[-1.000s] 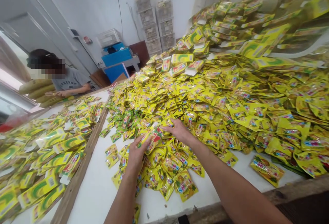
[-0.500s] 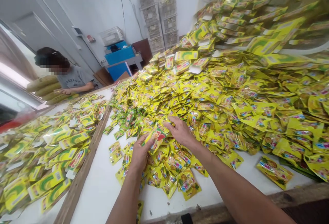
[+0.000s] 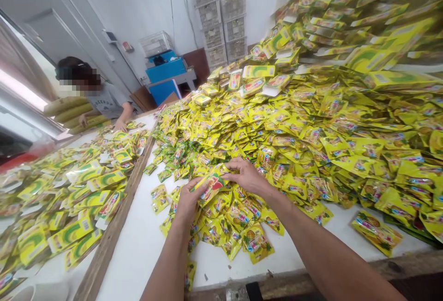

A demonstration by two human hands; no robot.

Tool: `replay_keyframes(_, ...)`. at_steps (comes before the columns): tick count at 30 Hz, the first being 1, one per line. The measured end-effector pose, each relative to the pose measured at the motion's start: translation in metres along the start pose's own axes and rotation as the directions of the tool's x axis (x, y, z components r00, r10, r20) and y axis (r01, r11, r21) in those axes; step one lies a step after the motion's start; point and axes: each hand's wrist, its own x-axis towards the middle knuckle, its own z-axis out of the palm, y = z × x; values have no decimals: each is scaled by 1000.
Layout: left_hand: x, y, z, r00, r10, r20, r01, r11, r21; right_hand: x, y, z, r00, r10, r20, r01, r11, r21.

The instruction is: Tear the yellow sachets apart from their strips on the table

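Two hands of ours meet at one yellow carton [image 3: 215, 184], held tilted just above the near part of the sachet heap [image 3: 294, 128]. Our left hand [image 3: 188, 196] has its grip closed around the lower end; our right hand [image 3: 245, 175] has its fingers at the upper end, though we cannot tell whether they pinch or merely press.

If we squeeze too hard, we judge, the thin walls could buckle; if our left grip loosens under that push, the carton could drop among the look-alike sachets. A sweeping forearm might also knock loose ones off the tabletop [image 3: 129, 241] over its front edge.

To our left, a wooden strip [image 3: 117, 222] stands between us and many more cartons [image 3: 72, 234]. Beyond them a co-worker [image 3: 112, 103] reaches in. Stacked crates [image 3: 209, 20] stand against the far wall.
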Motion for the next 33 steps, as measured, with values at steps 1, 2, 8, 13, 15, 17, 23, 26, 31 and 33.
replay_keyframes(1, 0, 0, 0, 1000, 5, -3, -5, 1000, -8, 0, 0, 0, 1000, 6, 18, -7, 998, 62)
replay_keyframes(2, 0, 0, 1, 1000, 14, -1, -14, 1000, -16, 0, 0, 0, 1000, 17, 7, -18, 995, 96)
replay_keyframes(8, 2, -1, 1, 999, 47, 8, -47, 998, -33, 0, 1, 10, 981, 51, -188, -69, 994, -89)
replay_keyframes(13, 0, -1, 1, 999, 43, 27, -43, 999, -12, -2, -3, 8, 983, 68, -173, -81, 995, -65)
replay_keyframes(15, -1, -1, 2, 999, 42, 34, -41, 999, -9, -2, -5, 8, 974, 29, -223, -58, 991, -122)
replay_keyframes(17, -1, 0, 2, 999, 29, 38, -28, 999, -27, -3, -6, 8, 965, -14, -263, -27, 988, -152)
replay_keyframes(23, -2, 1, 5, 999, 34, -16, -35, 997, -62, -2, 2, 17, 961, -5, -275, -38, 988, -148)
replay_keyframes(26, -1, 1, 7, 999, 14, -36, -17, 996, -82, -4, 2, 22, 977, 28, -213, -55, 991, -123)
replay_keyframes(31, 1, -1, 6, 998, 2, -60, -10, 991, -137, -13, -9, 27, 998, 27, 62, -32, 995, 90)
replay_keyframes(33, -1, -2, 3, 999, 20, -44, -25, 994, -108, -16, -13, 29, 992, 14, 122, -21, 999, 50)
